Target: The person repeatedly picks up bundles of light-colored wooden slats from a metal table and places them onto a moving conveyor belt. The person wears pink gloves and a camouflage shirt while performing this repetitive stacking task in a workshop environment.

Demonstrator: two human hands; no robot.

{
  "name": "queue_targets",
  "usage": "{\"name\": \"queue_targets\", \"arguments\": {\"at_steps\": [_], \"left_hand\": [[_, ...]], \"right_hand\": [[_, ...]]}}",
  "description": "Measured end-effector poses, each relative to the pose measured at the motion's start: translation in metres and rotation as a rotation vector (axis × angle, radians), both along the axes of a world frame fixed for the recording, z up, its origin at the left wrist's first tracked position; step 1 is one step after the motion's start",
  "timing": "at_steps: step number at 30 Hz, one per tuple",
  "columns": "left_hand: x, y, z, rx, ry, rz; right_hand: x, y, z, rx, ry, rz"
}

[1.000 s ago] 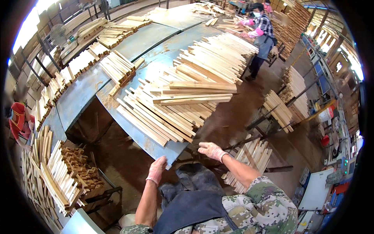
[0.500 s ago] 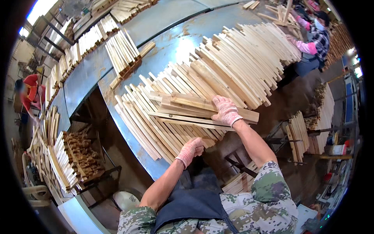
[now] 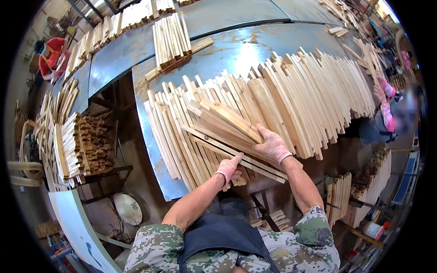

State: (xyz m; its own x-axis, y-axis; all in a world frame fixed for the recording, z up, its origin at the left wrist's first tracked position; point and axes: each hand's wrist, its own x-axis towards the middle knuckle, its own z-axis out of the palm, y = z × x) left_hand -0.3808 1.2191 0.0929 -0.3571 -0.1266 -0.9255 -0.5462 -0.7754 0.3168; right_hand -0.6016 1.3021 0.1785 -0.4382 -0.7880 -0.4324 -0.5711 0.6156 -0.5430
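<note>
My right hand (image 3: 273, 145), in a pinkish-white knitted glove, grips the near end of a short wooden board (image 3: 234, 120). That board lies slantwise over a few other loose pieces on a row of pale wooden strips. Beside it, nearer to me, two thin wooden strips (image 3: 232, 154) lie across the row with a dark gap between them. My left hand (image 3: 230, 169), gloved alike, is at the near edge of these thin strips. Its fingers are curled, with the index finger against the strip; what lies inside the curl is hidden.
The wide row of strips (image 3: 314, 91) covers the metal-topped table (image 3: 159, 168). A smaller bundle (image 3: 172, 38) rests farther back on a crosspiece. Stacked wood (image 3: 88, 148) stands at left, more stacks (image 3: 339, 195) at right. One co-worker (image 3: 53, 59) is far left, another (image 3: 389, 109) at right.
My view has shifted, so the table sits farther right. The board under my right hand has swung to a steeper slant. My left hand has come up against the thin strips.
</note>
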Motion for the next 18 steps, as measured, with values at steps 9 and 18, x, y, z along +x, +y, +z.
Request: {"name": "queue_targets", "arguments": {"at_steps": [9,18], "left_hand": [[-0.047,-0.019,0.033,-0.045,-0.117,-0.001],[-0.054,-0.019,0.064,-0.075,-0.188,-0.041]], "right_hand": [[-0.026,-0.021,-0.041,0.057,-0.287,-0.016],[-0.025,-0.028,-0.015,0.124,-0.414,-0.028]]}}
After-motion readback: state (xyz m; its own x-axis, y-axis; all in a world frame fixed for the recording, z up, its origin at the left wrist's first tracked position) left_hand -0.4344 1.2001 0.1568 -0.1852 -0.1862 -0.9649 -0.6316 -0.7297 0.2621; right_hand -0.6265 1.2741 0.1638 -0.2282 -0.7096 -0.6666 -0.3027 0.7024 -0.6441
